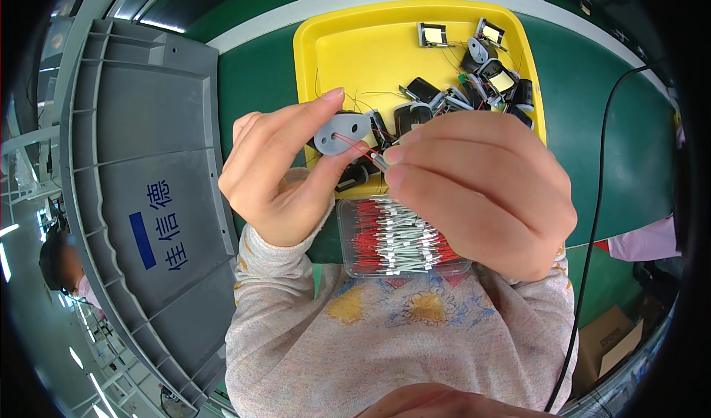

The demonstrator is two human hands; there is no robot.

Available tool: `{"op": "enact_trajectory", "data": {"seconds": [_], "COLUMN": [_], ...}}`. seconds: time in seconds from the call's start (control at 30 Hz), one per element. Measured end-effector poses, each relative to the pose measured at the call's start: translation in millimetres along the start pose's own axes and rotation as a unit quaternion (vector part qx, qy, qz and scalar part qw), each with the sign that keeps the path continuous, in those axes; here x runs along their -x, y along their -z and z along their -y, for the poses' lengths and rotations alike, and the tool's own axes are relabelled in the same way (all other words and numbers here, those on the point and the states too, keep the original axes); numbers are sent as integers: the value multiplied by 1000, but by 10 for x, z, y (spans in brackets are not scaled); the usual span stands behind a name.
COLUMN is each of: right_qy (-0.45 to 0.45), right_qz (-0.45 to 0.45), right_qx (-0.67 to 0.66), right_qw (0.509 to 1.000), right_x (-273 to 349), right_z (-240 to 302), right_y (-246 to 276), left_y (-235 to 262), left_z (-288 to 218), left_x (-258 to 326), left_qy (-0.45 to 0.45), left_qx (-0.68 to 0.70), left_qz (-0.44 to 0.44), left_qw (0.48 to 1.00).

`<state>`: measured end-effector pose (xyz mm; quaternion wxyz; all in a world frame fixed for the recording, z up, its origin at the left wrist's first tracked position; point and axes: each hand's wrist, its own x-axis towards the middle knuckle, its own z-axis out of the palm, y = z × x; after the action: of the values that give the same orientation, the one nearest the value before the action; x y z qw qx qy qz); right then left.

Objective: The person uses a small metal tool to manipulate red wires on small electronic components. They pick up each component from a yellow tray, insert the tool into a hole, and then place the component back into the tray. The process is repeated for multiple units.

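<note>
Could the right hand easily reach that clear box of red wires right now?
Probably yes: the right hand hovers just above the clear box, nothing between them. But its fingertips already pinch a small wire piece, so it isn't free.

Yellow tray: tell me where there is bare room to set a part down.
The yellow tray is bare across its left and upper-left, between its left rim and the pile of black parts. The right half is crowded with that pile; the near edge is hidden by both hands.

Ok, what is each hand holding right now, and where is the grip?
Left hand pinches the grey oval plate by its rim, thumb below, forefinger on top. Right hand pinches the end of a thin red wire.
</note>
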<state>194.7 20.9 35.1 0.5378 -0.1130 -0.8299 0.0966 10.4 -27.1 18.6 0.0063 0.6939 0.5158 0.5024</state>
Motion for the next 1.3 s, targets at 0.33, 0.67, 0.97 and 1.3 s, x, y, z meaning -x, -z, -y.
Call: {"op": "enact_trajectory", "data": {"seconds": [0.33,0.67,0.97,1.3], "right_qy": [4,0,-1,-3], "right_qz": [25,-5,4,-3], "right_qx": [-13,-32,-24,-44], "right_qw": [1000,999,1000,999], "right_x": [-9,-15,-19,-21], "right_z": [-10,-41,-26,-32], "right_y": [21,-10,8,-5], "left_y": [-11,3,15,31], "left_z": [-16,-16,-20,-34], "left_x": [0,11,10,6], "left_qy": [-3,5,4,-1], "left_qx": [-7,-2,0,6], "left_qz": [8,0,0,-2], "left_qw": [1000,1000,1000,1000]}}
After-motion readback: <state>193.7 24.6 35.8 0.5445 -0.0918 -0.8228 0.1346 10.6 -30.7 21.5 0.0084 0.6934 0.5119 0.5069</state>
